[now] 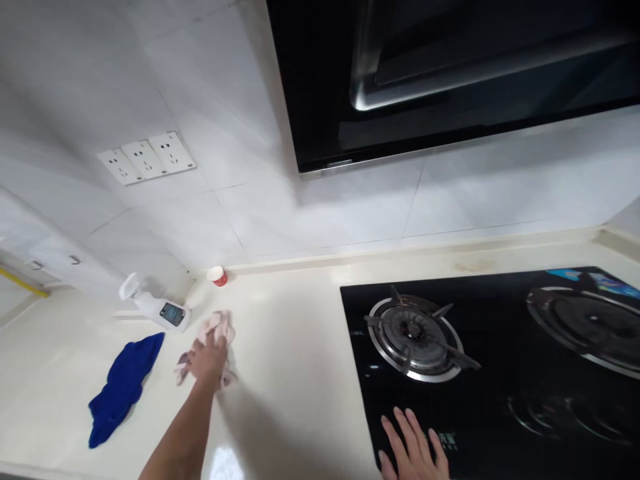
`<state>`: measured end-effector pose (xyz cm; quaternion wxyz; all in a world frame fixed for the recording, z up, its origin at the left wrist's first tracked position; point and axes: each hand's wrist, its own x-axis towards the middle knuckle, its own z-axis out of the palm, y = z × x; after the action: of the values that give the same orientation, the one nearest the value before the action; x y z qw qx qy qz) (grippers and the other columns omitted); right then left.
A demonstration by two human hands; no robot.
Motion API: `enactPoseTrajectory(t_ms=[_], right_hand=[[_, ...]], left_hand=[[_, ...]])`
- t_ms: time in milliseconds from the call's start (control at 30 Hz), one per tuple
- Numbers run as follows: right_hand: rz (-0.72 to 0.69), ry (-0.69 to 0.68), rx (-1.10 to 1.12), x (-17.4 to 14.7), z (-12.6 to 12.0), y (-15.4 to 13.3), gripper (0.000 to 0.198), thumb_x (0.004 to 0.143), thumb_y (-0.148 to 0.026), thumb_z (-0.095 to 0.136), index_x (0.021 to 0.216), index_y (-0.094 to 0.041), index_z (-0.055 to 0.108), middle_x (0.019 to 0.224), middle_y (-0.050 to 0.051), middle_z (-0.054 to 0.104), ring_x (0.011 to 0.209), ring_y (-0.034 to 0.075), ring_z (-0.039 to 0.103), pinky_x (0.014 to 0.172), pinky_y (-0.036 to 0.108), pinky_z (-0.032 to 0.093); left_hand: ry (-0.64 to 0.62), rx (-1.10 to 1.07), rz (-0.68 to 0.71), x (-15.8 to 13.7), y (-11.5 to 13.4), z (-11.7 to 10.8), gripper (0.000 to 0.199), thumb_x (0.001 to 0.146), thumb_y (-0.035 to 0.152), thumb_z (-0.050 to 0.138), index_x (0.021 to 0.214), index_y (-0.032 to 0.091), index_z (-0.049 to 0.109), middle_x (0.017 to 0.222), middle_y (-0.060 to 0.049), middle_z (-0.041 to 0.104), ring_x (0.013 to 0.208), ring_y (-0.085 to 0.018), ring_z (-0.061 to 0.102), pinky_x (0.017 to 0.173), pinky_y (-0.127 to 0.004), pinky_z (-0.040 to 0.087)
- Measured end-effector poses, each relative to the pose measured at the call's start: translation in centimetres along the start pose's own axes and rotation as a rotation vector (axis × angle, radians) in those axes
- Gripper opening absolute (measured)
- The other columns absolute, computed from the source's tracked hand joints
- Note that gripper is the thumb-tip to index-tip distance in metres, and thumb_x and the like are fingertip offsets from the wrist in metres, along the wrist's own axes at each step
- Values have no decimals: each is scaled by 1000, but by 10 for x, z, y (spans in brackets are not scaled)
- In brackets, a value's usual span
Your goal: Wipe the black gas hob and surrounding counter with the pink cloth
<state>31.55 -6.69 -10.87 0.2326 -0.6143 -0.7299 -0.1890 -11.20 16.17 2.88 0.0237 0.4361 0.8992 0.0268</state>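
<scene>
My left hand (pixel 206 360) presses down on a crumpled pale pink cloth (pixel 220 325) on the cream countertop, its fingers curled over the fabric. The cloth spreads out around the hand on both sides. My right hand (pixel 413 448) rests with fingers spread at the front left of the black glass gas stove (pixel 480 400), holding nothing. Just beyond it is the left burner (pixel 411 333) with its metal pan support. A dark blue cloth (pixel 125 387) lies on the counter to the left of my left hand.
A white spray bottle (pixel 157 307) stands against the wall behind the cloths, near a small red and white cup (pixel 217 275). The black range hood (pixel 320 127) overhangs the stove. Wall sockets (pixel 146 159) are at upper left. A second burner (pixel 590 323) sits at right.
</scene>
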Motion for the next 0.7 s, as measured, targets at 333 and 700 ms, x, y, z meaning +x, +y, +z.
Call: enactPoseTrajectory(t_ms=[333,700], right_hand=[[61,-68,40,5,-11,-5,46,92,-36,47,131,-16,62,145,17,56,143,36,39,115,60,24],[22,-46,99,0,-17,3,47,98,-40,41,131,-14,62,144,19,55,139,35,45,114,58,27]], left_hand=[[-29,-11,378,-67,89,23,53,97,54,31,143,39,51,147,-11,48,129,-38,45,99,-57,39],[23,-156,1103,-278,52,65,40,94,57,46,130,50,60,157,1,44,131,-32,46,105,-52,38]])
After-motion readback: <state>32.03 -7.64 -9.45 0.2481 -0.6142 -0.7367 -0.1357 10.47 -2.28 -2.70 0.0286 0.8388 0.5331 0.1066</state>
